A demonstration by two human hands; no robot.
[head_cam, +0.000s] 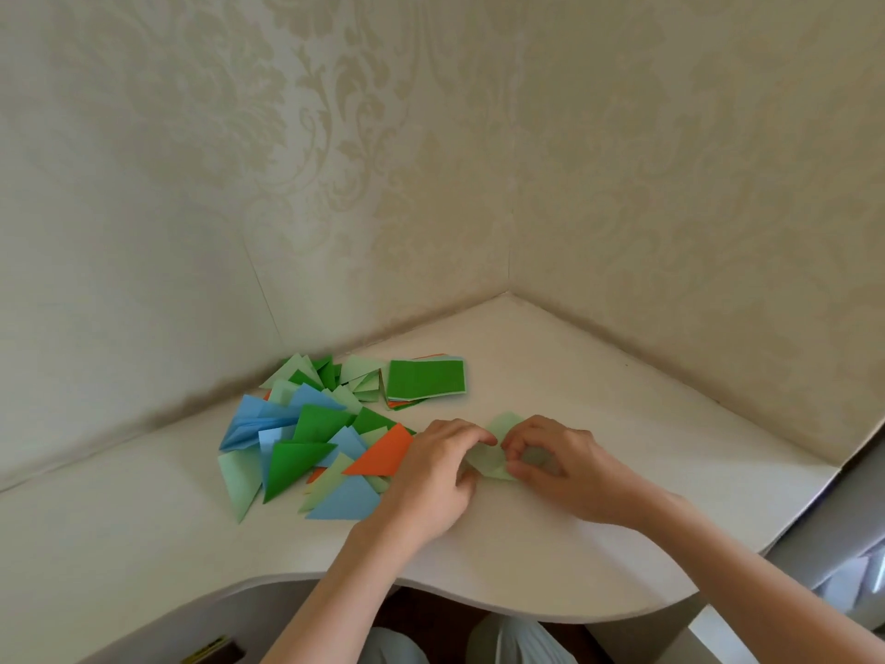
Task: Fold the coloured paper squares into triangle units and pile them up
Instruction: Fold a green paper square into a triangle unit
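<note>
The pale corner worktop [598, 376] carries everything, set against patterned wallpaper. To the left of the hands spreads the pile of folded triangles [306, 438] in green, blue, pale green and one orange, and behind it, nearer the wall, sits the stack of unfolded squares [425, 380] with a dark green sheet on top. The pale green paper [498, 448] being folded lies flat between the two hands, at the middle of the worktop's near part, one corner pointing away toward the wall. The left hand [431, 476] pinches its left side with curled fingertips; the right hand [560, 462] pinches its right side likewise, so each grip is closed on the sheet. Judging by this, the finished unit must travel left, and the left hand is nearer the pile.
</note>
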